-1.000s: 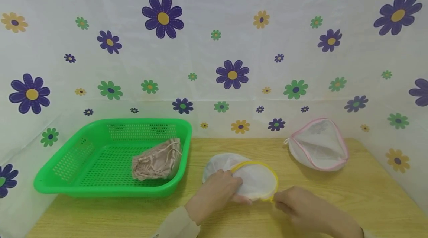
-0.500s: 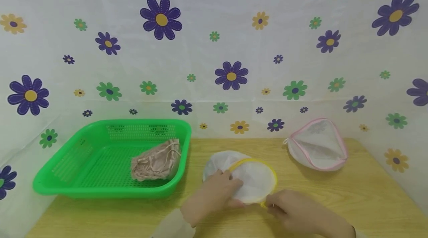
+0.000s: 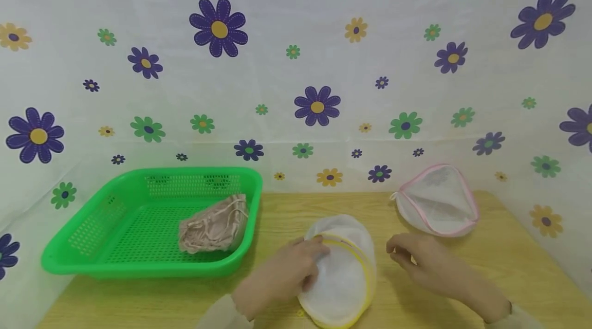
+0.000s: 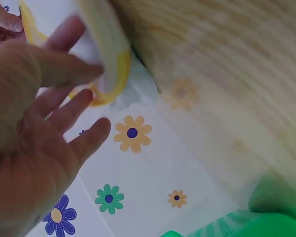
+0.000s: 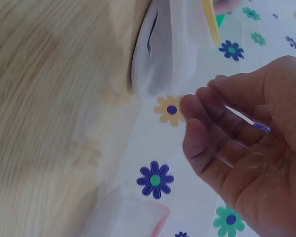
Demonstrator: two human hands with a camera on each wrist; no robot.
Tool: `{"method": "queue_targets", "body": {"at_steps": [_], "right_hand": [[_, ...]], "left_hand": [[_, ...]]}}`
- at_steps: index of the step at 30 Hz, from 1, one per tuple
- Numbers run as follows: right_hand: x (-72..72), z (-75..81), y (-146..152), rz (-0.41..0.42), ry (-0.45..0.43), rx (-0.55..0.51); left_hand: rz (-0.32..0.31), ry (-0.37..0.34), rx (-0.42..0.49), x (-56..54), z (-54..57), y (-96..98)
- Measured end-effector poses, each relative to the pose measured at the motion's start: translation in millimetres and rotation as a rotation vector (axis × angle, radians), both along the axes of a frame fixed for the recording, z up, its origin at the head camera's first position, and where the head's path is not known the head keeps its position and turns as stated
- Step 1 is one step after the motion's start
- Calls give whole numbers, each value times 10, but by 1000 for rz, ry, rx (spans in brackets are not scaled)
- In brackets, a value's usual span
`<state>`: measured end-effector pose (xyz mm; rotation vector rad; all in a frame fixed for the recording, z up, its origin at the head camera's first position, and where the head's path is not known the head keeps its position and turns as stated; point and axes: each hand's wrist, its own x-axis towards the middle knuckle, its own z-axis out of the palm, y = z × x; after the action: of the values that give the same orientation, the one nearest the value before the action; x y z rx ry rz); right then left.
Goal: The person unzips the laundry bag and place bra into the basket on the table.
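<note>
A white mesh laundry bag (image 3: 339, 285) with a yellow rim stands at the front middle of the table, its round end tilted toward me in the head view. My left hand (image 3: 293, 267) is at its left side, thumb and forefinger pinching the yellow edge (image 4: 119, 74); the other fingers are spread apart in the left wrist view. To the bag's right hovers my right hand (image 3: 425, 264), apart from it, fingers loosely bent around nothing (image 5: 237, 138). Behind that hand lies a second white mesh bag (image 3: 441, 203) with pink trim.
At the left, a green plastic basket (image 3: 139, 269) holds a crumpled beige drawstring pouch (image 3: 215, 226). The wooden table (image 3: 287, 203) ends at a white curtain (image 3: 273, 61) printed with flowers, which also runs along both sides.
The yellow-rimmed bag has turned and come nearer, its yellow pull now at the lower left. My right hand has let go of its edge and moved up and right.
</note>
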<state>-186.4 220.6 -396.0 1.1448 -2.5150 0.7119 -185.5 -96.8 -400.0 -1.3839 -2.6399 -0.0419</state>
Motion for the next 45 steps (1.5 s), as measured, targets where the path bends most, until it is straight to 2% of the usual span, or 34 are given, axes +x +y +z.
{"method": "queue_targets", "body": {"at_steps": [3,6,9,11,12,14,17,19,21,23,25,28,30,31,32,35,37,39,43,45], "right_hand": [[2,15,-131,19,20,-25],[-21,9,-301,82,82,-76],[-50,-5,-454,143,120,-107],[-67,-24,-528,155,137,-96],[-70,-35,-556,147,143,-80],[-67,-57,-586,93,139,-36],[-56,-80,-589,-49,104,73],[-51,-81,-575,-169,77,162],[-50,-73,-560,-289,66,259],[-51,-61,-555,-372,94,308],[-59,-51,-565,-357,149,277],[-91,-64,-631,-156,228,120],[-109,-90,-685,-33,245,70],[-116,-108,-708,-7,220,64],[-120,-125,-731,-16,210,76],[-124,-170,-757,-139,182,173],[-131,-201,-751,-210,191,246],[-126,-222,-743,-241,244,309],[-147,-288,-706,-216,361,359],[-178,-310,-687,-210,365,356]], "left_hand": [[91,-8,121,30,11,17],[250,-37,198,62,39,31],[405,-156,213,81,57,7],[442,-225,247,77,42,-27],[442,-272,272,73,32,-47],[405,-330,334,60,13,-82],[341,-358,423,28,10,-108],[313,-403,471,0,35,-112],[292,-475,523,-38,58,-110],[288,-588,588,-66,81,-107],[289,-703,666,-89,91,-99],[289,-810,773,-101,92,-90],[283,-839,817,-106,81,-83],[279,-844,831,-110,73,-81],[276,-842,839,-117,63,-77],[263,-814,828,-143,25,-75],[255,-758,803,-167,3,-83],[243,-688,774,-191,-14,-105],[219,-551,694,-229,-22,-174],[192,-485,626,-242,-16,-213]]}}
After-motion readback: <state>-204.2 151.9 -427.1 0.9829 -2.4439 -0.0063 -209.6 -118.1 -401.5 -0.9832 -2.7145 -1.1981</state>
